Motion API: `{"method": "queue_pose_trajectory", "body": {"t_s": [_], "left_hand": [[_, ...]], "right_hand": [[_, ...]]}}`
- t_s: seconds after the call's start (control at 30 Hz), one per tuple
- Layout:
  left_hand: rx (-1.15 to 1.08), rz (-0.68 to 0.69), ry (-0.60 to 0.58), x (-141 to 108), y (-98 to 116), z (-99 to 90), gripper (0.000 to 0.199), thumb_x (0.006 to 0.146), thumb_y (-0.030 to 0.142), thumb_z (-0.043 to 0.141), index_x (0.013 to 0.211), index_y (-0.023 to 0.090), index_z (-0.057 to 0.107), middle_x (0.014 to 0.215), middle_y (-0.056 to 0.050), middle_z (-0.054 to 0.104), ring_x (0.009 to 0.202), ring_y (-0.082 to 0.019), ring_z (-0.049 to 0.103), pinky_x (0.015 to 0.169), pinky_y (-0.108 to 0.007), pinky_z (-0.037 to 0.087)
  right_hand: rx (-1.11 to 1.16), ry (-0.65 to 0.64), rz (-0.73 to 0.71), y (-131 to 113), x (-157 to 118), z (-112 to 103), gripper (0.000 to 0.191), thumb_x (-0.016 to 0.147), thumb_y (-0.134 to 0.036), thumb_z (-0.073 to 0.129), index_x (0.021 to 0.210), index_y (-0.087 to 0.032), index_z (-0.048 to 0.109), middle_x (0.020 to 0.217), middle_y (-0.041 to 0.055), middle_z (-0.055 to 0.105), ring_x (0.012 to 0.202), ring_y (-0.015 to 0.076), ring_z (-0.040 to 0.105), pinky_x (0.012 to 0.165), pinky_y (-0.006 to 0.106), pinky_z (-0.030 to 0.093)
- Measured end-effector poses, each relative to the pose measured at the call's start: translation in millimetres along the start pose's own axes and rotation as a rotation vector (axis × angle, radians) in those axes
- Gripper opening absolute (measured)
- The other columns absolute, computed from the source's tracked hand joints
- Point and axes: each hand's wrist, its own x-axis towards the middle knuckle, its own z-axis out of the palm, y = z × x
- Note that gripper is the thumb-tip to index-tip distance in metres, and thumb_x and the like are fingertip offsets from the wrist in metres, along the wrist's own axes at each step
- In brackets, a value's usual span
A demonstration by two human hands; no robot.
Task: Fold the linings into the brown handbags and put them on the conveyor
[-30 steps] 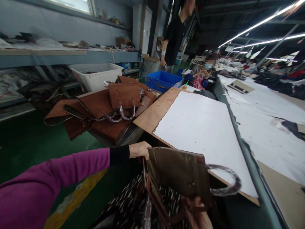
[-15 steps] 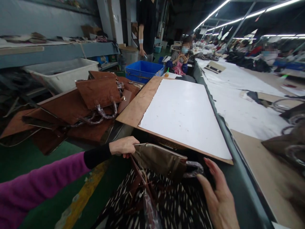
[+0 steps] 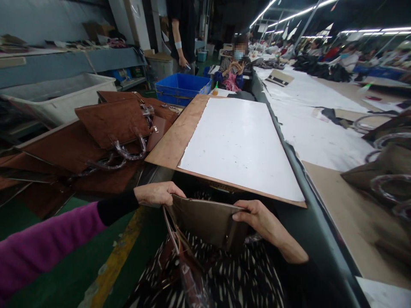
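Observation:
A brown bag (image 3: 205,220) lies open over my lap, its olive-brown panel facing up and its reddish-brown side hanging down with plastic-wrapped parts. My left hand (image 3: 157,193) pinches the upper left corner of the panel's edge. At the right end of the same edge, my right hand (image 3: 257,218) grips the rim between thumb and fingers. Part of a plastic-wrapped handle shows beneath the right wrist. The inside of the bag is mostly hidden.
Brown bags (image 3: 112,122) are piled at the left. White paper (image 3: 237,145) covers a board ahead. Beyond are a blue bin (image 3: 183,87), a grey tub (image 3: 64,92) and two people. More bags (image 3: 385,171) lie on the right-hand table.
My right hand has moved left from beside the plastic-wrapped handle and closed on the panel's edge. The panel now faces me more fully. The whole view has shifted slightly.

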Motion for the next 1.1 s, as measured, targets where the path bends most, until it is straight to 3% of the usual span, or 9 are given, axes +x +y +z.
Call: {"method": "queue_pose_trajectory", "body": {"t_s": [0.1, 0.2, 0.4, 0.6, 0.77, 0.93, 1.03, 1.1], "left_hand": [[-0.055, -0.009, -0.081, 4, -2, -3.9, 0.053, 0.055, 0.006, 0.044, 0.104, 0.014, 0.063, 0.081, -0.002, 0.068, 0.073, -0.017, 0.063, 0.071, -0.027, 0.05], [-0.052, -0.031, -0.108, 9, -2, -4.5, 0.053, 0.056, 0.006, 0.046, 0.106, 0.014, 0.062, 0.081, -0.002, 0.068, 0.072, -0.018, 0.063, 0.069, -0.028, 0.052], [-0.02, -0.035, -0.089, 12, 2, -3.2, 0.045, 0.063, 0.008, 0.053, 0.106, 0.013, 0.062, 0.085, -0.004, 0.069, 0.077, -0.019, 0.064, 0.075, -0.028, 0.051], [0.024, -0.021, -0.096, 14, 0, -6.2, 0.036, 0.071, 0.02, 0.06, 0.106, 0.013, 0.062, 0.095, -0.007, 0.067, 0.085, -0.02, 0.063, 0.082, -0.029, 0.048], [0.07, -0.02, -0.086, 12, 2, -4.9, 0.034, 0.075, 0.023, 0.059, 0.107, 0.014, 0.062, 0.099, -0.007, 0.066, 0.091, -0.02, 0.061, 0.087, -0.031, 0.046], [0.075, -0.03, -0.044, 8, 4, -2.3, 0.033, 0.077, 0.024, 0.057, 0.107, 0.013, 0.062, 0.095, -0.007, 0.067, 0.089, -0.02, 0.061, 0.085, -0.03, 0.046], [0.081, -0.015, -0.021, 8, 3, -1.0, 0.032, 0.076, 0.025, 0.058, 0.106, 0.013, 0.063, 0.094, -0.006, 0.067, 0.088, -0.02, 0.062, 0.083, -0.029, 0.047], [0.069, 0.004, -0.033, 9, 3, 0.4, 0.033, 0.076, 0.025, 0.058, 0.106, 0.013, 0.063, 0.089, -0.006, 0.067, 0.088, -0.02, 0.061, 0.082, -0.028, 0.048]], "right_hand": [[0.181, -0.095, -0.012, 13, 7, -1, 0.015, 0.075, -0.027, 0.051, 0.077, -0.015, 0.06, 0.063, -0.0027, 0.052, 0.06, 0.0117, 0.045, 0.057, 0.023, 0.036], [0.204, -0.117, -0.032, 21, 13, 0, 0.016, 0.079, -0.029, 0.05, 0.08, -0.016, 0.059, 0.065, -0.0028, 0.051, 0.06, 0.011, 0.044, 0.057, 0.023, 0.035], [0.076, -0.062, -0.06, 21, 13, -3, 0.02, 0.084, -0.033, 0.045, 0.089, -0.019, 0.059, 0.072, -0.0018, 0.055, 0.066, 0.0133, 0.048, 0.061, 0.024, 0.038], [0.128, 0.027, -0.119, 20, 11, -1, 0.027, 0.082, -0.034, 0.047, 0.099, -0.019, 0.062, 0.095, 0.0025, 0.063, 0.089, 0.0201, 0.056, 0.08, 0.03, 0.041], [0.191, 0.116, -0.085, 26, 16, 6, 0.027, 0.079, -0.034, 0.05, 0.092, -0.017, 0.066, 0.085, 0.0025, 0.066, 0.08, 0.0199, 0.057, 0.071, 0.028, 0.043], [0.199, 0.116, -0.06, 28, 22, 11, 0.025, 0.078, -0.032, 0.051, 0.089, -0.016, 0.067, 0.082, 0.0027, 0.066, 0.077, 0.0199, 0.058, 0.069, 0.028, 0.043], [0.096, 0.139, -0.114, 24, 23, 11, 0.025, 0.082, -0.032, 0.047, 0.088, -0.017, 0.066, 0.086, 0.0037, 0.065, 0.081, 0.0199, 0.058, 0.072, 0.03, 0.045], [-0.122, 0.224, -0.202, 20, 22, 9, 0.023, 0.084, -0.03, 0.045, 0.088, -0.02, 0.066, 0.098, 0.0045, 0.063, 0.09, 0.0207, 0.057, 0.081, 0.033, 0.044]]}}
